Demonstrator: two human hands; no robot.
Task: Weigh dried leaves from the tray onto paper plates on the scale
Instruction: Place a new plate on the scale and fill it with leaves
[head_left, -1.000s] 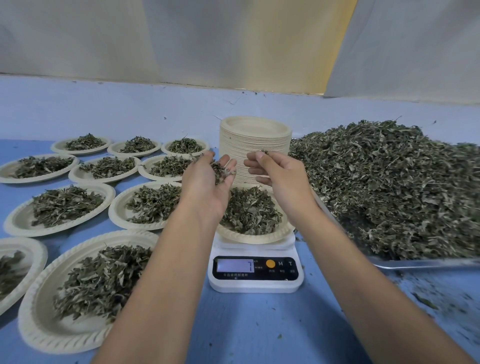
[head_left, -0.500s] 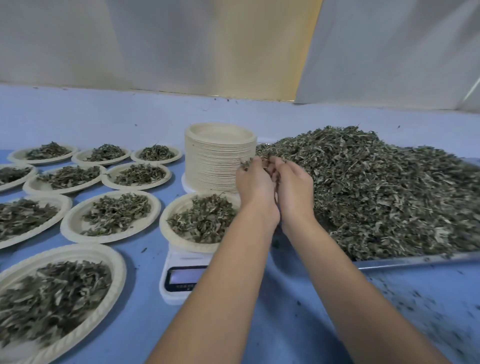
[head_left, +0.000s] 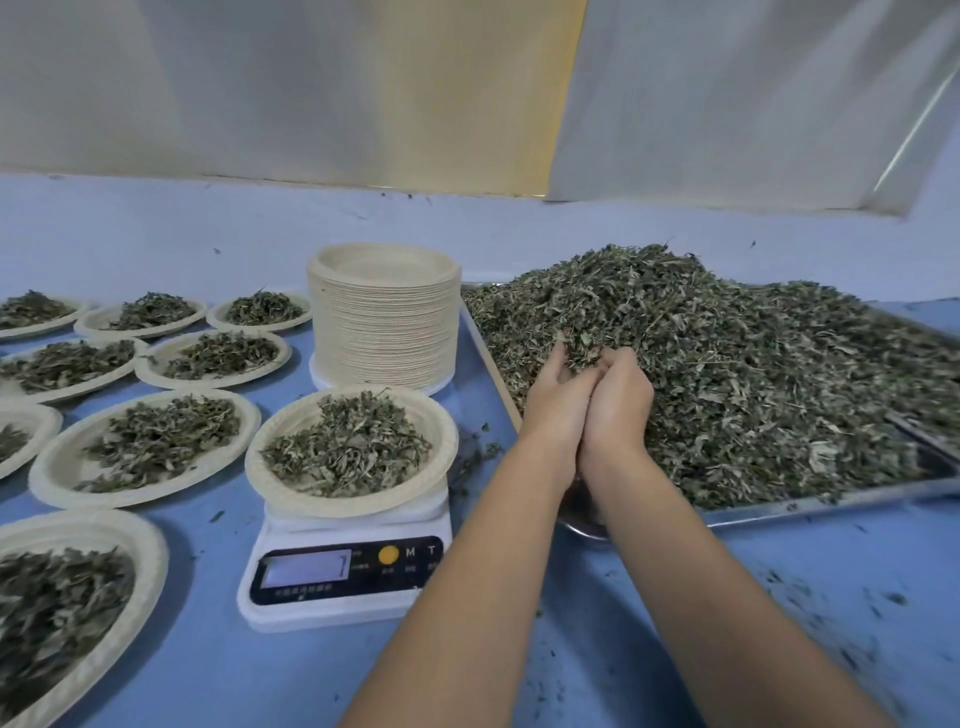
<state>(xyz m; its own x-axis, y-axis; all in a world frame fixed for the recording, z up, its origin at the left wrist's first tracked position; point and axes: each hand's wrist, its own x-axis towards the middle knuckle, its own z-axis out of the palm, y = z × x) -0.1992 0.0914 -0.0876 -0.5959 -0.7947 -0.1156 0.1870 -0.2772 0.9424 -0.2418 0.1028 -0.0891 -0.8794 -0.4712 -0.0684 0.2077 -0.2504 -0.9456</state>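
A metal tray (head_left: 831, 501) on the right carries a big heap of dried leaves (head_left: 753, 374). Over the heap's left side my left hand (head_left: 556, 410) and right hand (head_left: 621, 410) are pressed side by side, their fingers curled around a clump of leaves at the fingertips. To their left stands a white scale (head_left: 343, 577) with a paper plate (head_left: 441, 441) on it that holds a mound of leaves. Its display shows 7.
A tall stack of empty paper plates (head_left: 384, 322) stands behind the scale, against the tray's left edge. Several leaf-filled plates (head_left: 47, 467) cover the blue table to the left. Leaf crumbs lie scattered on the table at the front right.
Both hands left the plate on the scale and moved right onto the tray's heap, coming together there. The view swung right with them.
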